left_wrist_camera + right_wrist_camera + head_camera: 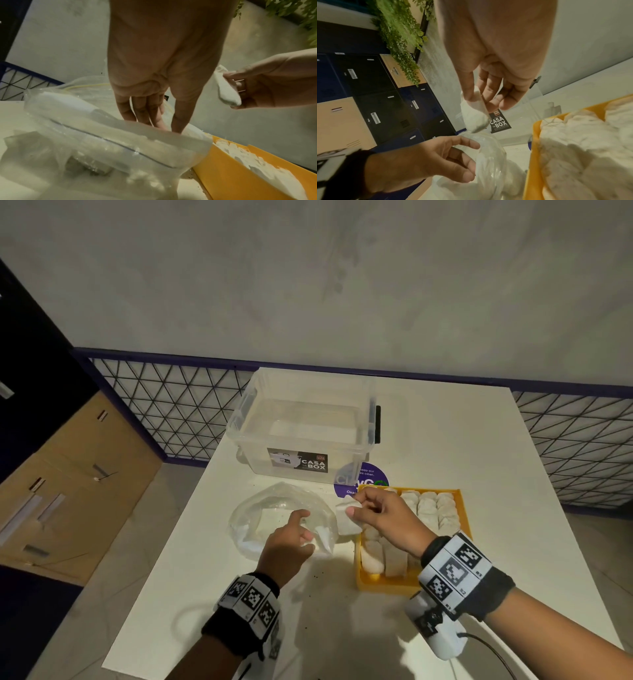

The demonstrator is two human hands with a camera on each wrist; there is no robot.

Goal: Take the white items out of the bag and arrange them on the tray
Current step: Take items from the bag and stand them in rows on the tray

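One white table point(445, 446) carries everything, set against a grey wall with a wire mesh panel point(171, 409) behind its far edge. Dark and tan lockers point(373, 102) stand off to the left, green leaves point(399, 40) hanging above them.

Clear storage box point(305, 422) sits at the table's far middle, lid off, "CASA BOX" label facing the camera, with a purple round sticker point(371, 477) on the tabletop just at its right front corner.

Yellow tray point(383, 585) sits right of centre, near the front, already packed with rows of white items point(435, 508); the wrist views show them heaped to the rim.

Clear plastic bag point(274, 508) lies just left of the tray, touching or nearly touching it, crumpled and open on top, with more white pieces showing through the film.

Left hand point(287, 546) is at the bag's near right edge, fingers loosely curled and thumb bent onto the plastic point(488, 152); it holds the bag's edge, index finger stretched over the opening.

Right hand point(383, 520) is raised between bag and tray, above the tray's left rim. Thumb and fingertips pinch one white item point(347, 517), a soft flat pad hanging down from the grip, clear of the bag and not yet on the tray.

Both wrists wear black bands with square black-and-white marker tags point(455, 571).
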